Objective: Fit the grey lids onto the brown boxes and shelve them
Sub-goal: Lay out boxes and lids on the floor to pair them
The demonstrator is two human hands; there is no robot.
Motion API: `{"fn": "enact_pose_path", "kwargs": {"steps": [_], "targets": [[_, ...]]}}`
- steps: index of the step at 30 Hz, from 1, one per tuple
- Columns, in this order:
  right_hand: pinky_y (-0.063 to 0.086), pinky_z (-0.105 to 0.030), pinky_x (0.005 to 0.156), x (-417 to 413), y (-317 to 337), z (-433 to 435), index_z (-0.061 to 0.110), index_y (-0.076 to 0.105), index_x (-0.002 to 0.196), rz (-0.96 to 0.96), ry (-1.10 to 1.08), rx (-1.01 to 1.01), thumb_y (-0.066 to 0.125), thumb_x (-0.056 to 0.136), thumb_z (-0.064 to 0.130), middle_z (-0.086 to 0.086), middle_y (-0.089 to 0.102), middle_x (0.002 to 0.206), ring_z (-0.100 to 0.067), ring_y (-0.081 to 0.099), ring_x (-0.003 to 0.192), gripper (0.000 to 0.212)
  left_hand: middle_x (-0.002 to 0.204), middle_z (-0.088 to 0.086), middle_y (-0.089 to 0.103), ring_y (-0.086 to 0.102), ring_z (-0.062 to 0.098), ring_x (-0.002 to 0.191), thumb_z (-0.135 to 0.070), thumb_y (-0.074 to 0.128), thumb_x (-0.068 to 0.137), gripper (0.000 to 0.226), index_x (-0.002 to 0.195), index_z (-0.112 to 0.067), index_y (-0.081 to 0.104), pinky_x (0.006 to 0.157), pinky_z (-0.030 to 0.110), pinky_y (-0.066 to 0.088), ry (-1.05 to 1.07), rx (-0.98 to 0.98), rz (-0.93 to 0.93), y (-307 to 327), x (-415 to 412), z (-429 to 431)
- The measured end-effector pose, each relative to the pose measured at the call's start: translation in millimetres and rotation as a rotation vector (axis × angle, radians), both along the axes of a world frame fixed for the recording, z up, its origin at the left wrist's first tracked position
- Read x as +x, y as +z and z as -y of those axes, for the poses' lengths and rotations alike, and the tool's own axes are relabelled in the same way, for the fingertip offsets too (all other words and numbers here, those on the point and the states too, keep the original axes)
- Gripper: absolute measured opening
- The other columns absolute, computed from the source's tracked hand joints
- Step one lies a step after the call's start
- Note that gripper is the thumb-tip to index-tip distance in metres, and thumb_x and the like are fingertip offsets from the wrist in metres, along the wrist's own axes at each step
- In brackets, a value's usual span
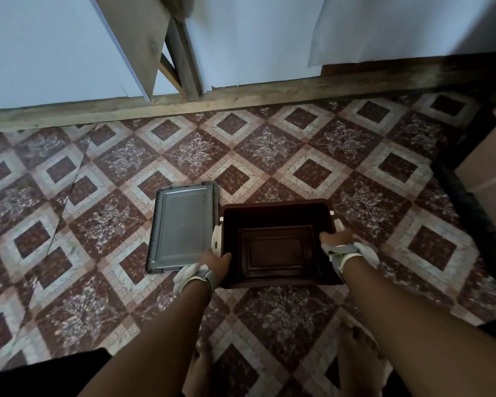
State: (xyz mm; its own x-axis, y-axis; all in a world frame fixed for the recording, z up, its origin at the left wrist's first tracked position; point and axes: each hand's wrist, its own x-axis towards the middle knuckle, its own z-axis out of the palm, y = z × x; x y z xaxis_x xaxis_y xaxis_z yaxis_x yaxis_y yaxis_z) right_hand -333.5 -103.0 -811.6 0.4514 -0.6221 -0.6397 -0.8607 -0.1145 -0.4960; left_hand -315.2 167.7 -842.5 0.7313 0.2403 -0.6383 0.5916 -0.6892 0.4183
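Note:
An open brown box (278, 250) is held above the patterned floor, its inside empty. My left hand (215, 262) grips its left rim near a white latch. On the opposite rim my right hand (337, 239) grips the box beside the other white latch. A grey lid (182, 227) lies flat on the floor just left of the box, touching or nearly touching its left side. Both wrists wear light straps.
A wooden beam (241, 101) runs across the floor at the base of white panels and a slanted wooden frame (181, 58). Cardboard boxes (487, 173) and a dark bar stand at the right edge. My bare feet (361, 365) show below.

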Motion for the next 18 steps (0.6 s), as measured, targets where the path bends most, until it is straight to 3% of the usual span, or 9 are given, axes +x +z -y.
{"fn": "enact_pose_path", "kwargs": {"steps": [4, 7, 12, 15, 18], "targets": [[0.023, -0.045, 0.116, 7.5, 15.1, -24.1, 0.010, 0.023, 0.149, -0.050, 0.185, -0.334, 0.059, 0.088, 0.041, -0.016, 0.028, 0.153, -0.035, 0.026, 0.141, 0.077, 0.124, 0.021, 0.062, 0.060, 0.040, 0.110, -0.056, 0.057, 0.086, 0.067, 0.127, -0.003, 0.052, 0.098, 0.046, 0.047, 0.022, -0.029, 0.052, 3.5, 10.5, -5.5], [0.024, -0.054, 0.112, 28.0, 28.9, -58.2, 0.019, 0.036, 0.138, 0.046, 0.230, -0.467, 0.058, 0.081, 0.044, -0.013, 0.025, 0.152, -0.037, 0.021, 0.140, 0.067, 0.133, 0.022, 0.055, 0.053, 0.041, 0.120, -0.055, 0.054, 0.090, 0.068, 0.134, -0.003, 0.050, 0.103, 0.045, 0.042, 0.062, 0.002, 0.137, 18.2, 27.9, -15.7], [0.047, -0.041, 0.091, 63.3, 53.4, -134.7, 0.015, 0.055, 0.120, 0.407, 0.378, -0.267, 0.059, 0.082, 0.032, -0.009, 0.050, 0.128, -0.030, 0.051, 0.115, 0.041, 0.130, 0.021, 0.058, 0.055, 0.039, 0.118, -0.051, 0.052, 0.091, 0.061, 0.129, -0.003, 0.055, 0.101, 0.042, 0.044, 0.121, 0.068, 0.223, 32.6, 58.9, -59.6], [0.045, -0.031, 0.080, 79.8, 55.3, -178.7, 0.012, 0.055, 0.122, 0.509, 0.462, -0.080, 0.058, 0.087, 0.025, -0.009, 0.053, 0.125, -0.027, 0.057, 0.105, 0.037, 0.120, 0.020, 0.064, 0.060, 0.040, 0.107, -0.062, 0.050, 0.081, 0.070, 0.119, -0.005, 0.063, 0.096, 0.044, 0.049, 0.191, 0.135, 0.272, 28.3, 75.7, -93.3], [0.039, -0.027, 0.076, 92.8, 44.7, -219.3, 0.008, 0.051, 0.128, 0.462, 0.529, 0.084, 0.056, 0.090, 0.023, -0.011, 0.058, 0.124, -0.028, 0.058, 0.107, 0.041, 0.125, 0.024, 0.060, 0.058, 0.042, 0.112, -0.057, 0.052, 0.084, 0.069, 0.128, -0.003, 0.054, 0.097, 0.047, 0.047, 0.226, 0.178, 0.222, 17.4, 82.3, -124.3]]}}
